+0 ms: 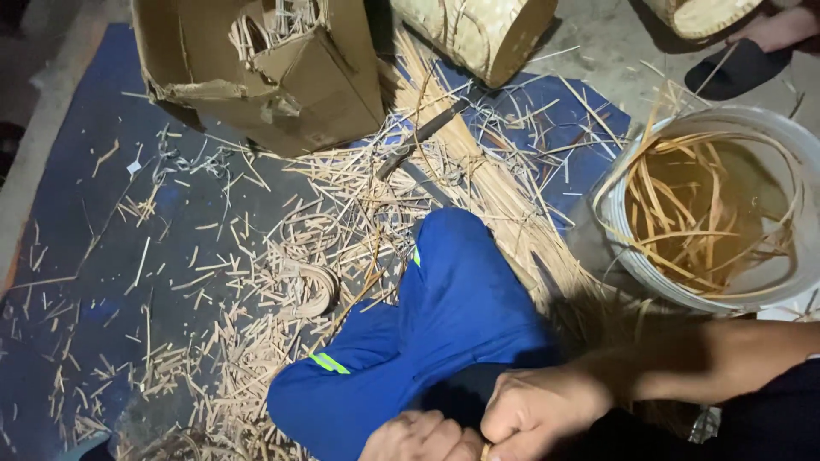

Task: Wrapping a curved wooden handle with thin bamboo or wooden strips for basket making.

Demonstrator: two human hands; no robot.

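My left hand (pixel 423 437) and my right hand (pixel 538 410) sit close together at the bottom edge, just past my bent knee in blue trousers (pixel 444 316). Both fists are closed around something thin and tan, probably a bamboo strip (pixel 485 451), which is mostly cut off by the frame. A long bundle of pale bamboo strips (pixel 487 183) runs across the floor beside my knee toward my right forearm.
A white bucket (pixel 615 226) holding curled bamboo strips stands at right. A torn cardboard box (pixel 282 77) and a woven basket (pixel 478 30) lie at the back. A dark knife (pixel 418 137) rests among cut splinters on the blue mat (pixel 77 213). Another person's sandalled foot (pixel 752 51) shows top right.
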